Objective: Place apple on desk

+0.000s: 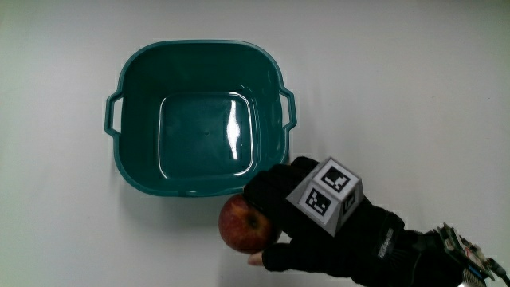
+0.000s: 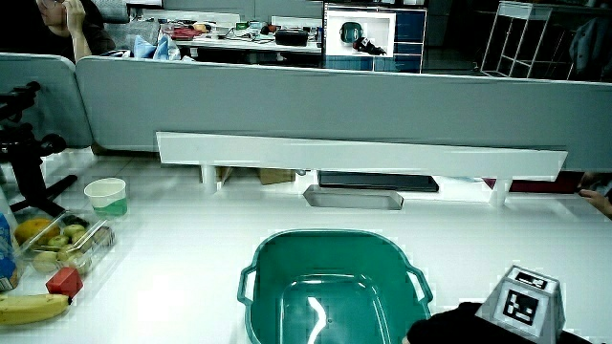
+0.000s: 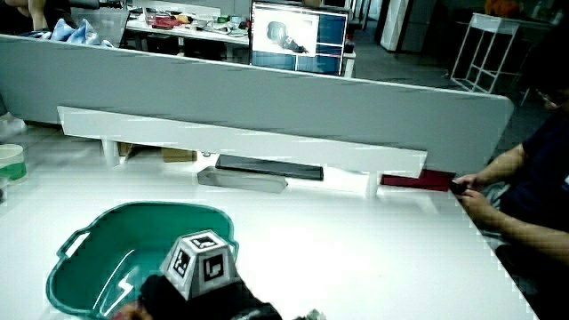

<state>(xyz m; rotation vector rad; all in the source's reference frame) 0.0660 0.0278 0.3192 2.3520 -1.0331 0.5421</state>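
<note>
The apple (image 1: pixel 243 223) sits on the white table (image 1: pixel 414 96) just outside the teal basin (image 1: pixel 199 118), close against the basin's wall on the side nearer to the person, by one of its rounded corners. It is red with a paler, yellowish patch, and in the main view a dimple shows on the side turned toward the hand; the apple is nearly round, so no clear long axis can be made out, and whether a stem is there cannot be told. The hand (image 1: pixel 307 215) in its black glove lies beside the apple and partly over it, the fingers curled round the fruit's side and clamped on it, with a bare fingertip (image 1: pixel 255 260) showing just under the apple at the edge nearer the person. The patterned cube (image 1: pixel 328 195) stands on the back of the hand, tilted, and the forearm runs off toward the table's near corner. The basin holds nothing; its glossy floor carries a bright reflection, and a handle juts from each of two facing sides. In both side views the apple itself is hidden, and only the cube and the dark glove show at the basin's near rim (image 2: pixel 521 304) (image 3: pixel 203 264). In a side view a banana (image 2: pixel 33 308), a clear tray of fruit (image 2: pixel 59 239) and a small cup (image 2: pixel 106 196) lie toward one edge of the table, well apart from the basin.
</note>
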